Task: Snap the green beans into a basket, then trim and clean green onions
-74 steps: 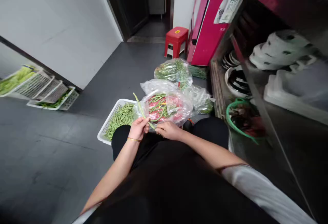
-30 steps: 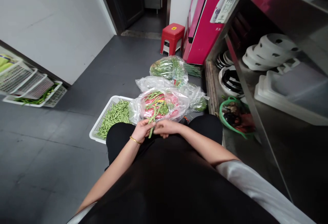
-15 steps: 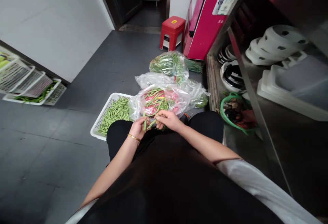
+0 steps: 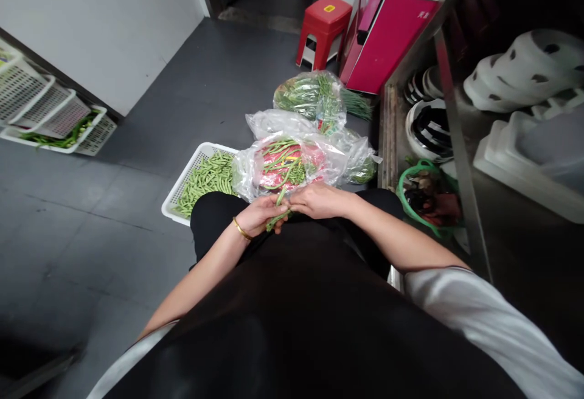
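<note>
My left hand (image 4: 263, 213) is closed on green beans (image 4: 275, 219), whose ends stick out above and below the fingers. My right hand (image 4: 317, 200) meets it from the right, its fingers pinched at the beans by the left thumb; its far fingers are hidden. Just beyond the hands lies an open clear plastic bag (image 4: 335, 165) with long whole beans (image 4: 285, 162) over something red inside. To the left, a white basket (image 4: 176, 189) holds many short bean pieces (image 4: 210, 181), partly behind my left knee.
Behind the bag lies another bag of green vegetables (image 4: 305, 98). A red stool (image 4: 325, 28) stands near the pink cabinet (image 4: 392, 28). On the right are a metal shelf (image 4: 460, 137) with white containers and a green basket (image 4: 404, 201). Stacked white baskets (image 4: 64, 113) stand at left.
My hands have come together; the right hand has turned over and closed in at the left fingers, where the beans were held apart before. The whole view has tilted slightly downward.
</note>
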Tool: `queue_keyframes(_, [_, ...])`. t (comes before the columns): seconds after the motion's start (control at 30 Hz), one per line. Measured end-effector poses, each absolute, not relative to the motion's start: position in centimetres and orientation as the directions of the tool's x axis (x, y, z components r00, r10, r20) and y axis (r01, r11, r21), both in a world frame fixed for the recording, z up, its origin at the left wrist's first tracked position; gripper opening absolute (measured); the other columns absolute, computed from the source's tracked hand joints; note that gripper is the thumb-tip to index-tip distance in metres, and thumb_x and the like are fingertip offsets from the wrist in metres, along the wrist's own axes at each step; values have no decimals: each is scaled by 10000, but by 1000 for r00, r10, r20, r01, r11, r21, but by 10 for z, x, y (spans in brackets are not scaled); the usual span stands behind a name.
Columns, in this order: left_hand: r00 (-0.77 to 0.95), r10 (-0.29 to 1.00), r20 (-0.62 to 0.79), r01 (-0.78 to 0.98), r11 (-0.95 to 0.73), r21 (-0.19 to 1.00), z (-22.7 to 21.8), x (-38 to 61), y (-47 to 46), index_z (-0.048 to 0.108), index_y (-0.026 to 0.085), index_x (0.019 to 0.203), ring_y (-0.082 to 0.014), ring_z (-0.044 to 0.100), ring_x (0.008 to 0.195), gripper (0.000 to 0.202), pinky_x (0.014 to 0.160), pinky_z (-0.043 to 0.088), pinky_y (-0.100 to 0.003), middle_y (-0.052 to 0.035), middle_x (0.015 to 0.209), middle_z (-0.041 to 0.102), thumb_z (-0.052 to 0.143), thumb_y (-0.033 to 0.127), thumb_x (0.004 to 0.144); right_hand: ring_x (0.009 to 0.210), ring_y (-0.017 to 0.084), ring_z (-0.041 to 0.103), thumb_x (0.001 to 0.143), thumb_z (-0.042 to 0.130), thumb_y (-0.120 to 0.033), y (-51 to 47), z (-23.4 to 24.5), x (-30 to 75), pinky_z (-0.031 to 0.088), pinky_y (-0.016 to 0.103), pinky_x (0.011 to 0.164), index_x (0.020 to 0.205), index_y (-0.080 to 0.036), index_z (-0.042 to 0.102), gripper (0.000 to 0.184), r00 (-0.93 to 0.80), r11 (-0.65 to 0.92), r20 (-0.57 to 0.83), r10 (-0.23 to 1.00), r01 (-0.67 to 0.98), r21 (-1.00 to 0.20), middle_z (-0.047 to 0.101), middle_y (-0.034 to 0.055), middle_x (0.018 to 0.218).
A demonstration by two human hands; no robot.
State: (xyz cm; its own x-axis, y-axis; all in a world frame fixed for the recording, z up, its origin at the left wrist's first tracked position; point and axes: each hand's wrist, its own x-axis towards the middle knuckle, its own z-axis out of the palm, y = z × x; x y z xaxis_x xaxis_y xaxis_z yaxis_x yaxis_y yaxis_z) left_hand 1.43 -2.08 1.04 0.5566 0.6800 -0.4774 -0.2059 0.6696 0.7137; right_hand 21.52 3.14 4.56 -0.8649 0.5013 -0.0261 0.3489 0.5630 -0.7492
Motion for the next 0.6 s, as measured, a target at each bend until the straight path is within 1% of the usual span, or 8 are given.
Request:
queue_keyframes(0.1, [583, 710, -395, -256, 622, 740, 14, 17, -27, 530, 157, 912, -75, 497, 426, 341, 382, 412, -183, 17, 607, 577, 754, 282, 688, 592, 117, 505, 838, 518, -310, 24, 43, 210, 372, 240, 611, 649, -186, 600, 240, -866, 470, -12, 500, 282, -836, 581, 5, 631])
queue_keyframes(0.2, [512, 810, -286, -371, 509, 777, 17, 21, -30, 510, 169, 1002, -82, 513, 445, 405, 409, 412, -194, 15, 646, 586, 750, 285, 696, 482, 100, 462, 848, 473, -419, 10, 23, 193, 379, 225, 510, 589, -184, 505, 351, -680, 73, -51, 731, 153, -985, 499, -16, 519])
queue_keyframes(0.27, [426, 868, -256, -422, 441, 792, 17, 24, -29, 509, 167, 1044, -90, 528, 474, 451, 434, 425, -210, 8, 674, 594, 758, 287, 686, 429, 98, 443, 854, 422, -503, 3, 8, 184, 371, 219, 445, 622, -195, 466, 388, -461, -198, -145, 875, -70, -978, 446, -31, 479])
queue_keyframes(0.33, [309, 909, -280, -471, 402, 785, 15, 26, -27, 520, 161, 1048, -89, 522, 487, 468, 456, 429, -217, 16, 660, 580, 767, 288, 672, 453, 110, 488, 833, 427, -564, 1, -1, 184, 387, 221, 440, 698, -195, 488, 398, -368, -317, -227, 902, -205, -926, 476, -25, 508])
queue_keyframes(0.4, [179, 932, -315, -535, 361, 764, 12, 27, -23, 535, 156, 1028, -85, 508, 497, 452, 486, 437, -224, 31, 628, 553, 770, 287, 665, 516, 120, 546, 767, 559, -553, 3, -2, 195, 414, 223, 477, 782, -184, 549, 369, -484, -340, -270, 832, -60, -939, 555, -8, 577])
queue_keyframes(0.47, [67, 945, -320, -586, 297, 754, 9, 28, -20, 551, 154, 992, -87, 507, 528, 415, 542, 457, -239, 32, 628, 541, 766, 287, 663, 523, 111, 554, 682, 694, -460, 5, 5, 207, 415, 215, 499, 792, -176, 594, 321, -558, -225, -308, 770, 215, -950, 584, -13, 597])
queue_keyframes(0.53, [-22, 956, -293, -600, 221, 769, 9, 30, -17, 564, 159, 946, -90, 513, 563, 356, 614, 473, -257, 26, 655, 544, 752, 298, 676, 477, 90, 532, 705, 687, -400, 4, 15, 211, 405, 203, 489, 755, -170, 612, 247, -552, -118, -323, 769, 374, -920, 564, -30, 558])
queue_keyframes(0.6, [-94, 966, -241, -591, 141, 795, 11, 33, -16, 565, 172, 899, -86, 510, 583, 300, 664, 471, -257, 27, 678, 540, 733, 321, 699, 408, 79, 502, 793, 580, -413, -1, 23, 202, 390, 194, 435, 756, -162, 616, 256, -553, -162, -351, 756, 363, -918, 529, -43, 500])
